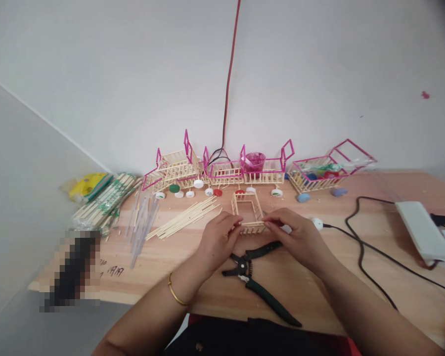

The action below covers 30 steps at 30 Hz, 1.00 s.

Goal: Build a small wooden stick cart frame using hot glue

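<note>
A small open box frame of pale wooden sticks [249, 210] lies on the wooden table [356, 277] in front of me. My left hand [217, 241] pinches its near left corner with closed fingers. My right hand [300, 237] pinches the near right end of the same frame, fingers closed. Black-handled pliers [257, 279] lie open on the table just below both hands. A gold bangle [176, 295] is on my left wrist.
Several pink-edged stick carts with bottle-cap wheels [222, 173] line the wall. Loose sticks [185, 220], clear glue sticks [143, 227] and packed chopsticks [104, 200] lie left. A black cable [363, 247] and a white power strip [422, 232] lie right.
</note>
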### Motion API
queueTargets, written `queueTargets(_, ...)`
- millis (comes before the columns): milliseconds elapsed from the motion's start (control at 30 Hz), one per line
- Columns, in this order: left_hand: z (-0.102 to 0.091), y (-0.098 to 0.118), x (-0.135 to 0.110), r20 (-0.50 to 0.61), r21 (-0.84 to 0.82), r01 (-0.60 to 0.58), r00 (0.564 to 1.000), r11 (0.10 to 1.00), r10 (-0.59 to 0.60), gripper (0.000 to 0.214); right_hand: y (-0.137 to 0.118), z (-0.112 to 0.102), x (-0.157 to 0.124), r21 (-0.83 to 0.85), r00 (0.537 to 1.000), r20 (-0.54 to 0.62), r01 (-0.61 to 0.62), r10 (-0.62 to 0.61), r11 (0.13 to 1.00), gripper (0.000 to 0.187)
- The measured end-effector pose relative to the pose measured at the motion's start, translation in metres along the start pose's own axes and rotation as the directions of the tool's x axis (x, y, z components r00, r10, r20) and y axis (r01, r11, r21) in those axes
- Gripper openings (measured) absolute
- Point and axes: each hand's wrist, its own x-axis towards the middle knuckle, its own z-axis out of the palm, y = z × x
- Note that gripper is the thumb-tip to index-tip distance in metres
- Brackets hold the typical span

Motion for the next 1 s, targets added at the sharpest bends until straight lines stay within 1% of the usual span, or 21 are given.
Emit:
queueTargets(100, 0.0003, -0.0004, 0.0007, -0.005, -0.003, -0.022, 1.000, 1.000, 0.022, 0.015, 0.0002, 0.0006, -0.0004, 0.000, 1.000, -0.007, 0.011, -0.011, 1.000, 0.011)
queueTargets(267, 0.0003, -0.0005, 0.0019, 0.001, -0.011, -0.014, 1.000, 1.000, 0.014, 0.015, 0.0004, 0.0008, -0.0016, -0.007, 1.000, -0.020, 0.000, 0.000, 1.000, 0.011)
queueTargets(400, 0.0006, -0.0018, 0.0028, 0.005, -0.014, -0.019, 1.000, 1.000, 0.019, 0.016, 0.0020, -0.0003, -0.0025, -0.013, 0.999, -0.012, -0.033, 0.033, 0.999, 0.012)
queueTargets(533, 0.0003, -0.0031, 0.0036, -0.003, -0.007, -0.032, 0.999, 0.999, 0.032, 0.015, 0.0023, -0.0027, -0.0034, -0.007, 0.997, 0.013, -0.072, 0.073, 0.997, 0.016)
queueTargets(700, -0.0016, -0.0028, 0.0048, -0.002, 0.010, -0.050, 0.999, 0.999, 0.050, 0.015, 0.0019, -0.0047, -0.0040, -0.015, 0.996, 0.000, -0.088, 0.088, 0.996, 0.017)
queueTargets(867, -0.0015, -0.0029, 0.0049, 0.012, 0.007, -0.044, 0.999, 0.999, 0.044, 0.016, 0.0048, -0.0031, -0.0045, 0.002, 0.995, 0.015, -0.103, 0.103, 0.995, 0.017)
queueTargets(1000, -0.0015, -0.0035, 0.0050, 0.019, 0.003, -0.046, 0.999, 0.999, 0.046, 0.015, 0.0050, -0.0018, -0.0047, -0.023, 0.994, 0.002, -0.110, 0.110, 0.994, 0.016)
